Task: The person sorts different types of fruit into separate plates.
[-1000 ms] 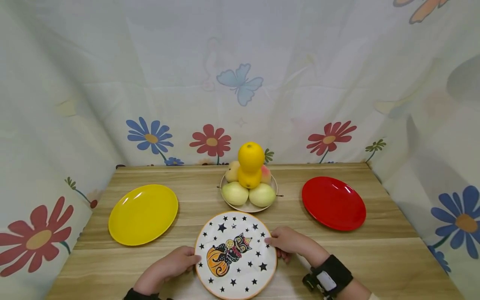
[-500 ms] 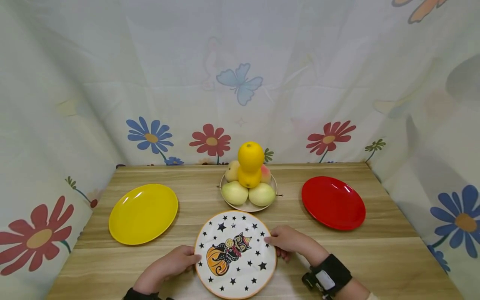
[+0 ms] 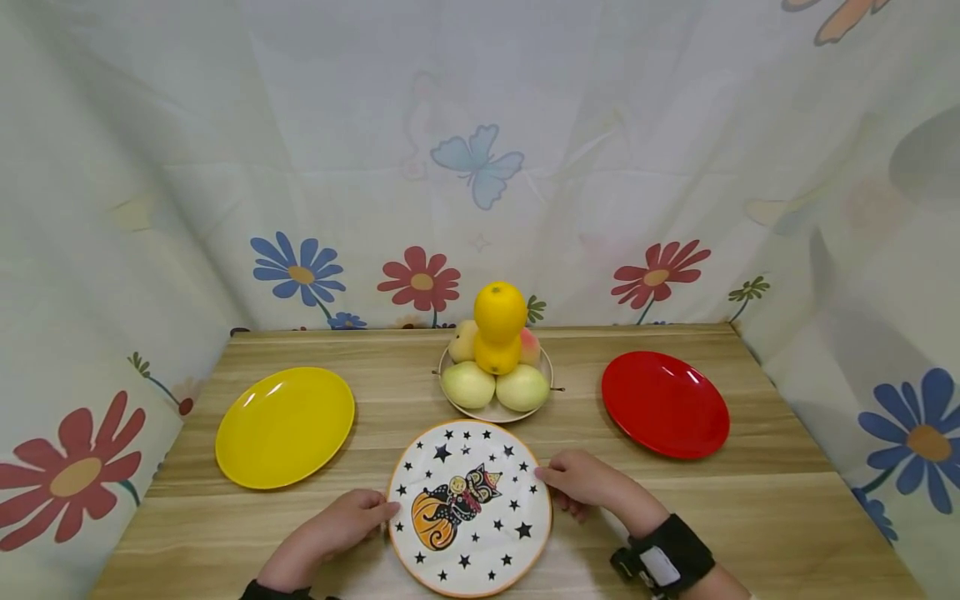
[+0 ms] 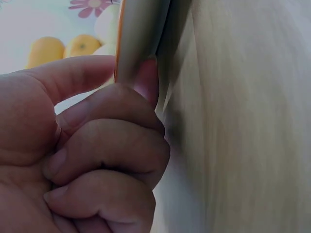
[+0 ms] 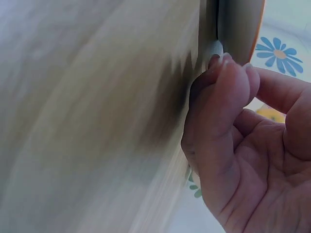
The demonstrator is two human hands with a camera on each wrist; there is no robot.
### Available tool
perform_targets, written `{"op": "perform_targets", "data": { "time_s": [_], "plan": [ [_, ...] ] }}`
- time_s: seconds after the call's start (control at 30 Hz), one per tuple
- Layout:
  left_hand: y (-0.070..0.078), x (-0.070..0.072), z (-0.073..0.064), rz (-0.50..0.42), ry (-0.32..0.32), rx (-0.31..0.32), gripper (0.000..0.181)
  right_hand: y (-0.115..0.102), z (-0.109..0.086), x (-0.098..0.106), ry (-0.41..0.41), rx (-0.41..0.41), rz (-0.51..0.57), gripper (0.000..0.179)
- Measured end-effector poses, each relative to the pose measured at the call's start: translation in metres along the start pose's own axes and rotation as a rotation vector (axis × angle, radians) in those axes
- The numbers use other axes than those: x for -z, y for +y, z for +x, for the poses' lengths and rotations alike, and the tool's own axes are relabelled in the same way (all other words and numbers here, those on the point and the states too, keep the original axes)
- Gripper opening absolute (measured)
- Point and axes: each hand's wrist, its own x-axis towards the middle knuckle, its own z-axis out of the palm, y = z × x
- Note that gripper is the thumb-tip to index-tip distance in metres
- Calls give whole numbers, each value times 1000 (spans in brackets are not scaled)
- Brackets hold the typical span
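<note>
A round white plate (image 3: 472,575) with an orange rim, black stars and a cat sitting on a pumpkin lies at the front middle of the table. My left hand (image 3: 343,527) pinches its left rim, thumb on top and index finger beneath; the other fingers curl inward in the left wrist view (image 4: 107,141). At the right rim is my right hand (image 3: 592,485), its thumb tip over the edge and fingers bent below. The right wrist view has those fingers (image 5: 218,107) close together at the plate's underside (image 5: 240,29).
Behind the patterned plate stands a bowl (image 3: 498,415) of fruit: two pale green pears (image 3: 468,385), two stacked yellow-orange fruits (image 3: 500,312) and a peach (image 3: 529,347) among them. A yellow plate (image 3: 285,427) lies left and a red plate (image 3: 665,404) right. Flowered cloth surrounds the wooden table (image 3: 757,533).
My right hand has shifted slightly right, so less of its thumb overlaps the patterned plate. The left hand keeps its pinch, and the plates and fruit stay in place.
</note>
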Motion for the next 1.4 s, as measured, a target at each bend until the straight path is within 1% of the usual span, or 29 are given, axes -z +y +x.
{"op": "perform_targets", "data": {
  "time_s": [0.1, 0.17, 0.27, 0.33, 0.47, 0.57, 0.7, 0.8, 0.83, 0.9, 0.93, 1.03, 1.17, 1.23, 1.3, 1.4],
  "plan": [
    [-3, 8, -3, 65, 82, 15, 31, 4, -3, 2, 8, -1, -4, 36],
    [-4, 17, -7, 105, 157, 32, 29, 7, -5, 3, 5, 2, -5, 37],
    [-5, 37, -16, 158, 277, 69, 28, 11, -6, 3, -10, 22, 7, 39],
    [-5, 52, -23, 183, 340, 101, 31, 14, -8, 4, -11, 33, 19, 41],
    [-5, 83, -37, 242, 395, 156, 44, 17, -10, 3, 3, 41, 37, 43],
    [-10, 108, -46, 284, 433, 215, 56, 18, -11, 1, -19, 45, 35, 44],
    [-26, 140, -51, 293, 478, 313, 73, 17, -14, -1, -69, 50, 28, 44],
    [-40, 159, -51, 281, 508, 376, 80, 17, -16, -2, -90, 57, 23, 44],
    [-44, 163, -51, 274, 518, 398, 81, 18, -16, -3, -93, 59, 23, 44],
    [-52, 171, -50, 258, 540, 421, 79, 18, -16, -3, -99, 61, 22, 44],
    [-55, 174, -50, 248, 539, 431, 79, 18, -16, -3, -100, 62, 26, 44],
    [-61, 181, -49, 215, 549, 441, 80, 17, -17, -4, -100, 65, 29, 45],
    [-66, 186, -46, 190, 565, 417, 79, 15, -18, -5, -111, 89, 53, 44],
    [-68, 187, -43, 159, 570, 411, 77, 14, -19, -6, -116, 102, 64, 43],
    [-70, 188, -39, 121, 576, 420, 72, 13, -19, -7, -120, 110, 68, 41],
    [-74, 190, -34, 73, 577, 452, 69, 13, -18, -7, -116, 109, 59, 40]
  ]
}}
